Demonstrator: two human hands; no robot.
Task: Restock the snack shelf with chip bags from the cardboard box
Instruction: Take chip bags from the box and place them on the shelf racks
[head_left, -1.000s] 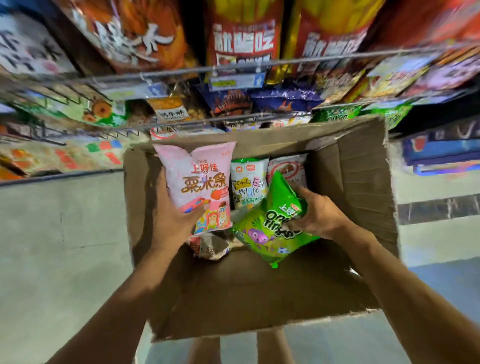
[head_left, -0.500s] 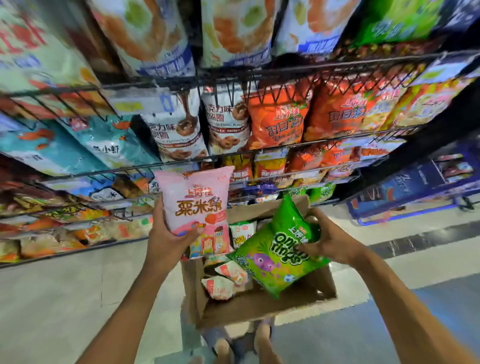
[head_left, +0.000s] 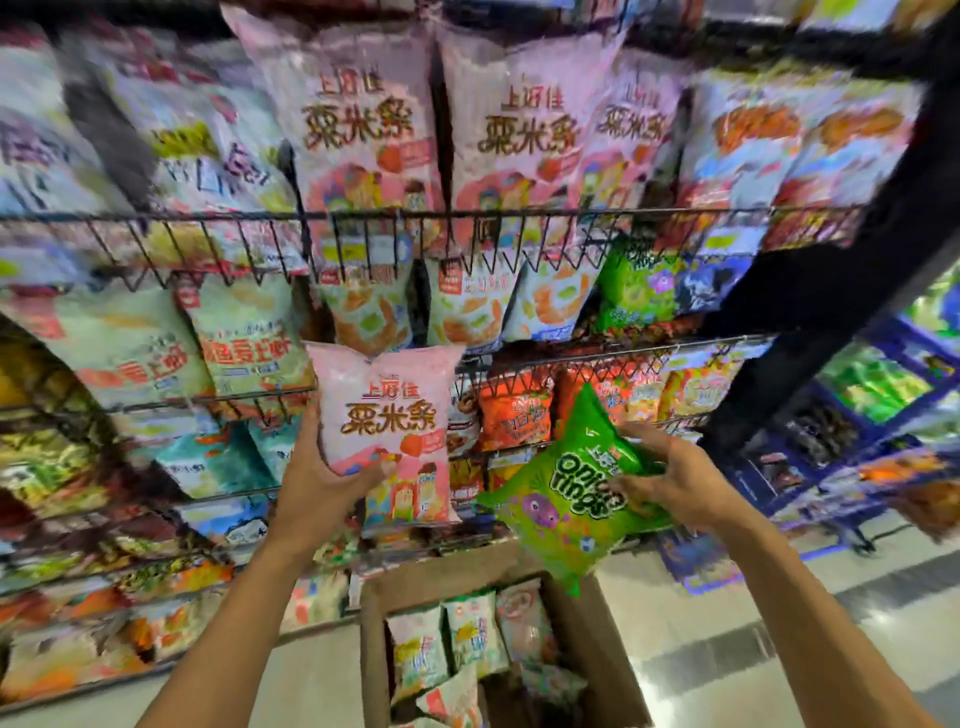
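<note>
pink bag (head_left: 385, 410) — left fingers (head_left: 309, 436) lower-left | green bag (head_left: 563, 499) — right fingers (head_left: 631, 487) across front

The pink bag (head_left: 384, 415) carries brown characters, a red strawberry and bright cartoon figures along its foot. The green bag (head_left: 566, 514) shows white bubble letters edged in dark green and a round purple creature. The box (head_left: 613, 649) is plain brown; the boxed bags (head_left: 472, 631) are pale green, white and pink. The shelf (head_left: 519, 212) wire is black. The top-row bags (head_left: 358, 119) repeat the pink print.
</note>
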